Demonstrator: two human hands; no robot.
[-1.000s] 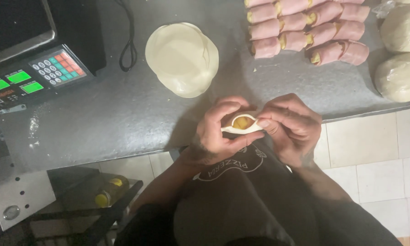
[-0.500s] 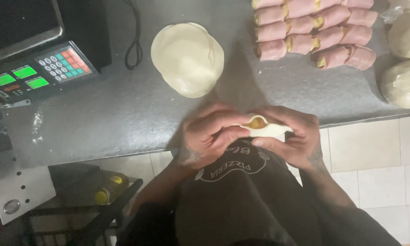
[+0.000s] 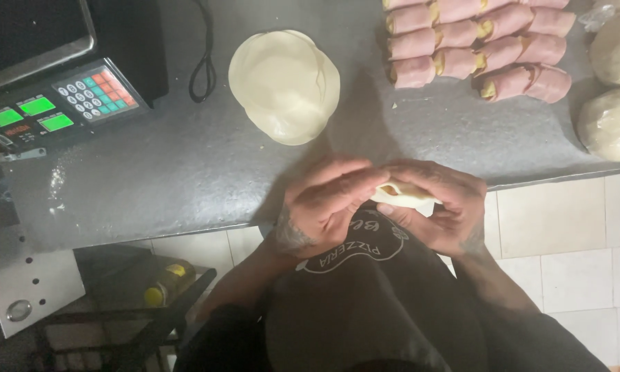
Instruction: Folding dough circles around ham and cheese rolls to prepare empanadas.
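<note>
- Hands meet at the near edge of the counter (image 3: 186, 172): the left hand (image 3: 324, 207) and the right hand (image 3: 437, 207) are pressed together around a small dough parcel (image 3: 403, 196), both closed on it.
- Dough parcel sits between the two palms, just off the counter's edge and above the dark apron (image 3: 365, 289); a bit of orange-brown filling shows at its open seam.
- Left fingers (image 3: 344, 189) lie across the near side of the parcel and cover most of it; only a pale strip and the seam peek out.
- Behind the hands, well apart, a stack of flat dough rounds (image 3: 284, 83) lies on the grey counter.
- Far right at the back, rows of ham rolls (image 3: 479, 45) with yellow filling at the ends; the top row is cut off by the frame.
- Beside them, two pale dough balls (image 3: 610, 124), the upper one cropped at the right edge.
- Back left, a scale (image 3: 62, 103) with green displays and a coloured keypad; its platter is dark and partly out of view, a black cable (image 3: 203, 65) looping next to it.
- Under the counter, a yellow-capped bottle (image 3: 165, 282) lies in shadow, hard to make out.
</note>
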